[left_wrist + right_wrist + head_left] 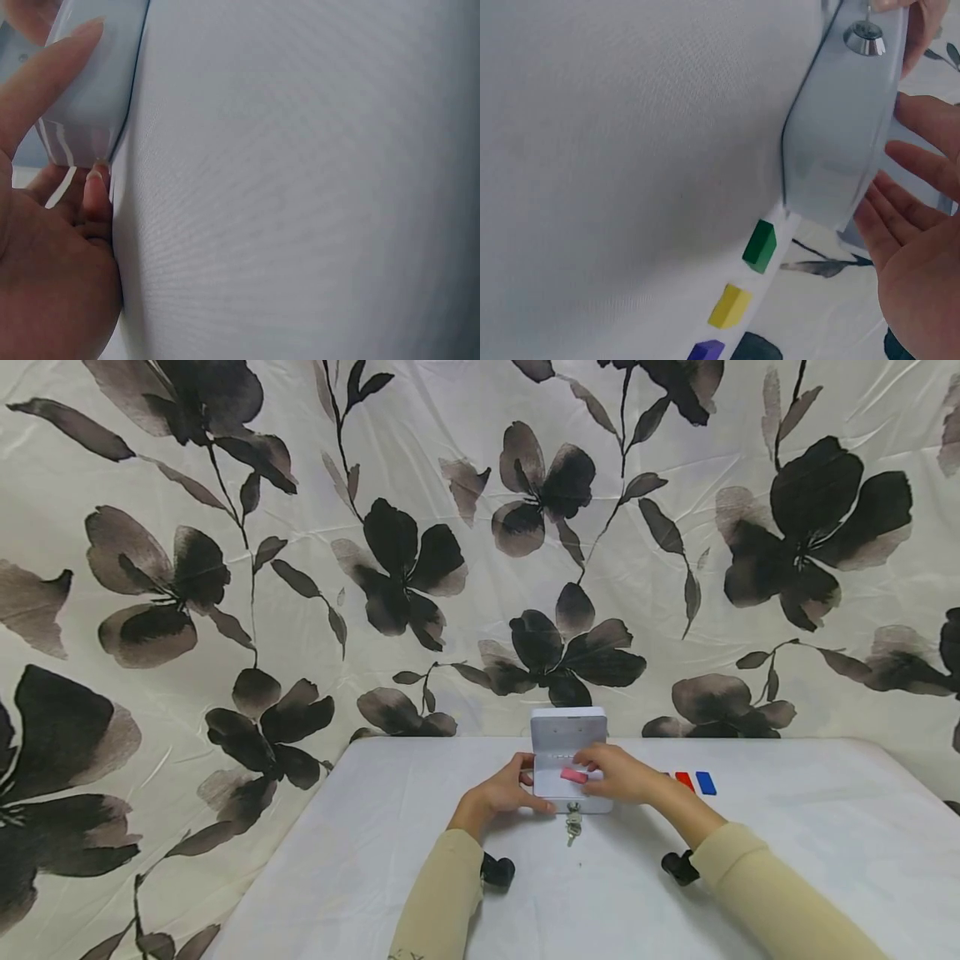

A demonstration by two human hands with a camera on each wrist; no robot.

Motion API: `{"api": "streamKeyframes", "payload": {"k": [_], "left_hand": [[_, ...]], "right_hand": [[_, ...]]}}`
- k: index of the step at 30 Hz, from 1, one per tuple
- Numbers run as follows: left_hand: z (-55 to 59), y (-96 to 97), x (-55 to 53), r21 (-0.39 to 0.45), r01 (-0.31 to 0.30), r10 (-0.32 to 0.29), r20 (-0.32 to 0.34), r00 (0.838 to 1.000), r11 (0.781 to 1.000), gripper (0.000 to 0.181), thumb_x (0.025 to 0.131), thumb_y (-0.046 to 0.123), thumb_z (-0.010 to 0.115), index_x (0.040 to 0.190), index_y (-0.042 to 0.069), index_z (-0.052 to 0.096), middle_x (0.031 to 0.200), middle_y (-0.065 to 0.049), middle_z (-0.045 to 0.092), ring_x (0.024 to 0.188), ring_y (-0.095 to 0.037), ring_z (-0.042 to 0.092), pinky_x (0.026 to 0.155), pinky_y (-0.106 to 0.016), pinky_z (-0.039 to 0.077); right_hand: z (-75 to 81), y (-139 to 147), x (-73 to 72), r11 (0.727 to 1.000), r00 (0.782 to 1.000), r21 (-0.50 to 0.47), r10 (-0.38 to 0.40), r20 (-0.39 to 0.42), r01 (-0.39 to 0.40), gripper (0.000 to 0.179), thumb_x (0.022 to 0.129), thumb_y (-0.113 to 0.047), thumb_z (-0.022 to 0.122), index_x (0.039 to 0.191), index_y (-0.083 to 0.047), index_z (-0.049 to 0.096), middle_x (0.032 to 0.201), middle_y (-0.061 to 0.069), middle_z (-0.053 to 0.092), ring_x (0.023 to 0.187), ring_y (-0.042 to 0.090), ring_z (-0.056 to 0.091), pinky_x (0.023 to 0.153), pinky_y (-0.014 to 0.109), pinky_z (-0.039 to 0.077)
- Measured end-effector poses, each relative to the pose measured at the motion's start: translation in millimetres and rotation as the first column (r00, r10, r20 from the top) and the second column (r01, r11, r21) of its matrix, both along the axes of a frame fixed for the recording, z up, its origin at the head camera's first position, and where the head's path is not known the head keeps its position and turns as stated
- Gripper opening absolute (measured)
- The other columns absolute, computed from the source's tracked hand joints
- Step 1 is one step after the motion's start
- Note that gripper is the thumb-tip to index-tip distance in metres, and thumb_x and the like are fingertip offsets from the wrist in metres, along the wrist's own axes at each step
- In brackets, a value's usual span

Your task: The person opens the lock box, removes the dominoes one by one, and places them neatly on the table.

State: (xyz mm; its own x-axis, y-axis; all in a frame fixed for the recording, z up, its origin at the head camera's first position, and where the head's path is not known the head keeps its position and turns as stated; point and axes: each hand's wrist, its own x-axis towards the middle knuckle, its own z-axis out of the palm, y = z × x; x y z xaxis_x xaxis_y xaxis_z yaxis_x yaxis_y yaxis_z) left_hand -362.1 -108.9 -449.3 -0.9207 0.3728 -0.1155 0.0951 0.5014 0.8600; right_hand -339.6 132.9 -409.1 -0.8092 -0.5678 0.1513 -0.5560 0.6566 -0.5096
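A small pale metal cash box (572, 805) stands on the table with its hinged lid (568, 729) raised. Keys (573, 831) hang from the lock (865, 37) in its front wall. My left hand (498, 791) steadies the box at its left side, thumb against the front, fingers along the side wall. Over the open box, my right hand (618, 774) pinches a pink block (573, 775) between fingers and thumb. In the right wrist view that block is hidden behind the box's front, and the outer fingers (904, 202) stretch out loosely.
Right of the box lie a red block (684, 781) and a blue block (706, 782). The right wrist view shows a green block (760, 246), a yellow block (730, 306) and a purple block (706, 351) near the table's edge. Floral cloth (420, 693) hangs behind the table.
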Motion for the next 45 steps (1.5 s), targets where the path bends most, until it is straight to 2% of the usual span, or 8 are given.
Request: {"api": "streamKeyframes", "payload": {"k": [6, 11, 18, 30, 37, 45], "left_hand": [[-0.2, 1.4, 0.6, 0.024, 0.024, -0.023, -0.019, 1.000, 0.999, 0.090, 0.076, 0.010, 0.091, 0.148, 0.007, 0.038, 0.121, -0.007, 0.054, 0.108, -0.021, 0.050, 0.095, -0.037, 0.041], [0.6, 2.8, 0.9, 0.024, 0.019, -0.019, -0.023, 1.000, 1.000, 0.090, 0.075, 0.010, 0.092, 0.148, 0.008, 0.039, 0.122, -0.006, 0.053, 0.108, -0.021, 0.049, 0.095, -0.038, 0.040], [0.8, 2.5, 0.3, 0.022, 0.015, -0.014, -0.022, 1.000, 1.000, 0.090, 0.075, 0.011, 0.092, 0.148, 0.007, 0.039, 0.121, -0.007, 0.054, 0.107, -0.022, 0.049, 0.095, -0.037, 0.040], [0.6, 0.6, 3.7, 0.021, 0.005, -0.005, 0.004, 1.000, 1.000, 0.089, 0.075, 0.012, 0.092, 0.147, 0.009, 0.039, 0.119, -0.008, 0.053, 0.107, -0.023, 0.049, 0.095, -0.040, 0.038], [1.2, 0.0, 3.8, 0.023, 0.003, -0.003, 0.006, 1.000, 1.000, 0.089, 0.076, 0.012, 0.092, 0.147, 0.009, 0.039, 0.119, -0.008, 0.053, 0.108, -0.024, 0.049, 0.095, -0.040, 0.038], [0.6, -0.5, 2.1, 0.008, -0.011, 0.011, 0.006, 1.000, 1.000, 0.089, 0.076, 0.015, 0.093, 0.147, 0.011, 0.039, 0.120, -0.006, 0.053, 0.110, -0.023, 0.048, 0.096, -0.042, 0.039]], "right_hand": [[-8.3, -5.9, -8.4, 0.998, 0.999, 0.058, 0.000, -0.043, 0.002, 0.038, 0.089, -0.006, 0.076, 0.123, 0.007, 0.064, 0.111, 0.016, 0.064, 0.107, 0.033, 0.062, 0.098, 0.051, 0.050], [-7.6, -10.1, -11.1, 0.995, 0.998, 0.096, -0.014, -0.061, 0.020, 0.039, 0.089, -0.005, 0.077, 0.123, 0.008, 0.064, 0.108, 0.015, 0.064, 0.101, 0.030, 0.060, 0.097, 0.050, 0.049], [-5.3, -16.3, -14.4, 0.988, 0.995, 0.154, -0.016, -0.095, 0.030, 0.034, 0.087, -0.002, 0.077, 0.118, 0.009, 0.067, 0.096, 0.012, 0.064, 0.086, 0.020, 0.053, 0.084, 0.040, 0.049], [-6.8, -23.0, -15.0, 0.992, 0.998, 0.128, -0.002, -0.063, 0.010, 0.025, 0.086, 0.002, 0.076, 0.110, 0.008, 0.070, 0.089, 0.011, 0.066, 0.081, 0.018, 0.053, 0.079, 0.037, 0.049], [-8.0, -24.5, -16.0, 0.994, 0.999, 0.106, 0.014, -0.046, -0.009, 0.027, 0.085, 0.002, 0.077, 0.110, 0.010, 0.069, 0.092, 0.013, 0.068, 0.083, 0.022, 0.060, 0.079, 0.036, 0.052], [-6.9, -25.7, -17.6, 0.995, 0.999, 0.096, 0.018, -0.039, -0.015, 0.023, 0.084, 0.001, 0.079, 0.104, 0.007, 0.070, 0.083, 0.008, 0.064, 0.075, 0.013, 0.052, 0.071, 0.028, 0.047]]}}
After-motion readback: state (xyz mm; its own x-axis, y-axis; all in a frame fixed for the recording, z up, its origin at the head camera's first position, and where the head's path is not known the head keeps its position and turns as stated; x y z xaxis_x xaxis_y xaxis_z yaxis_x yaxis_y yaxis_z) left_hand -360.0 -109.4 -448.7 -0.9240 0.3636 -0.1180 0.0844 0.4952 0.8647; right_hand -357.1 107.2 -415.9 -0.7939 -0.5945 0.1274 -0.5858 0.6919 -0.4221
